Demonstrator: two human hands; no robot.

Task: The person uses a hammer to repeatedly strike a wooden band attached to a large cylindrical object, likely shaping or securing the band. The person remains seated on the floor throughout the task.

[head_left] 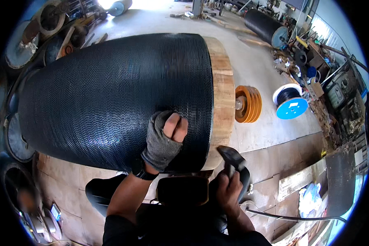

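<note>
Presently, in the head view, the left hand [165, 141], in a grey cloth glove, is making a fist over the large black ribbed cylinder [106, 90], anything inside it staying hidden. The cylinder is lying towards eleven o'clock from the hands, its long axis running roughly nine to three; the left hand is sitting nearer, while the right hand [229, 186] is clasping a dark-headed hammer [232, 157] at four o'clock from the left.

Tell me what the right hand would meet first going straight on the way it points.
Likely the pale wooden end of the black drum, with the hammer in the right hand touching first. Depth is unclear from this one view.
</note>
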